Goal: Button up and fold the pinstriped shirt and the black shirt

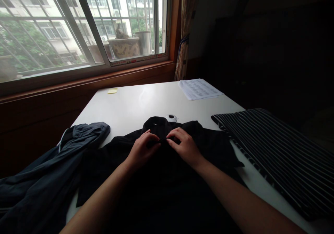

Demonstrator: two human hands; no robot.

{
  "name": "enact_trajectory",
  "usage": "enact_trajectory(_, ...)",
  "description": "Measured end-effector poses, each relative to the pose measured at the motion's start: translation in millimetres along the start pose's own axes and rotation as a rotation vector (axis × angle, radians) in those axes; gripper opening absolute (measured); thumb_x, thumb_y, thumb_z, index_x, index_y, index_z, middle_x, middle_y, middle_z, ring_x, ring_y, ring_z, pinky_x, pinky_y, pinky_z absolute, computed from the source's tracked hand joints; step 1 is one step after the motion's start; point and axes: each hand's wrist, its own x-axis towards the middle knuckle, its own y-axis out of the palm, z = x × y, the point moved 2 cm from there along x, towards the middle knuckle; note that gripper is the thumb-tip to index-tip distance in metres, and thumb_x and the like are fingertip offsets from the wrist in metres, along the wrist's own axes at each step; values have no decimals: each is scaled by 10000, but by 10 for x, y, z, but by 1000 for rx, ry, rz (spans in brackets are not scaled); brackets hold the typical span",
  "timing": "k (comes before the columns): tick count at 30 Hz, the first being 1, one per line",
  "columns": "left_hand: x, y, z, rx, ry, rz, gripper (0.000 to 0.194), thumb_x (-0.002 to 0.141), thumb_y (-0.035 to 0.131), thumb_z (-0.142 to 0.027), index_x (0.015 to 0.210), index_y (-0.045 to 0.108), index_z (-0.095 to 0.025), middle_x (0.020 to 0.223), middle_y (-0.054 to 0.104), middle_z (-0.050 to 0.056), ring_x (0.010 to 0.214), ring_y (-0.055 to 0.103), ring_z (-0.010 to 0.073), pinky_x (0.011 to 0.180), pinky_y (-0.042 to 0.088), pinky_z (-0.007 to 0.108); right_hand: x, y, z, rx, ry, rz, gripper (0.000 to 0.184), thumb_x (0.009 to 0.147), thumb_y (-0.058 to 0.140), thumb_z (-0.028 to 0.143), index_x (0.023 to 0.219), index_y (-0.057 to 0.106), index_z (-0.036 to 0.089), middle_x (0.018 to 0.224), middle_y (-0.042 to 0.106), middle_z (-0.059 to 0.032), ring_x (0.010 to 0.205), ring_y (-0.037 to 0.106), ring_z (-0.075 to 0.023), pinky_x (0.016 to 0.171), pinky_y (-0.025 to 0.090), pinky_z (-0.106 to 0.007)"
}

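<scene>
1. The dark shirt (161, 171) lies spread on the white table (146, 100), right in front of the person, its collar (150, 122) at 12 o'clock and its sleeves reaching out towards 9 and 3. It looks laid out, with no fold across the body that I can make out.
2. The work in hand is at the front, just below the collar, and seems only partly done: the collar stands loose and the cloth there is bunched. Whether anything is fastened is too dark to tell; the lower front is lost in shadow.
3. The left hand (143, 147) comes in from 7 o'clock. Its thumb and forefinger are drawn together at the tips, pinching a bit of the shirt, with the other fingers curled behind.
4. The right hand (185, 147) comes in from 5 o'clock, its thumb and fingertips likewise nipped on the same stretch of cloth. The two sets of tips are just beside each other; what lies between them is too small to tell.
5. Around the shirt: a grey garment (80, 147) at 9 o'clock, striped cloth (273, 150) at 3, and papers (199, 88) at 1, none touched by either hand.
</scene>
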Motion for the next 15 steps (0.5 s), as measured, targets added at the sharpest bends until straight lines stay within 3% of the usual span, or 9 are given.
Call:
enact_trajectory(9, 4, -10, -25, 20, 21, 4, 90, 889, 690, -230, 968, 648, -220, 901, 715, 4, 879, 705, 184, 1142, 422, 507, -3, 7, -6, -5, 16, -6, 47, 884, 654, 208, 911, 666, 245, 933, 626, -33, 885, 607, -212, 835, 493, -357)
enact_trajectory(15, -20, 46, -20, 177, 100, 36, 210, 874, 720, -290, 1065, 661, -223, 954, 734, 27, 927, 692, 204, 1135, 410, 544, -22, 12, 16, 68, -86, 45, 73, 904, 640, 196, 943, 664, 253, 985, 610, -43, 961, 613, -214, 875, 511, -362)
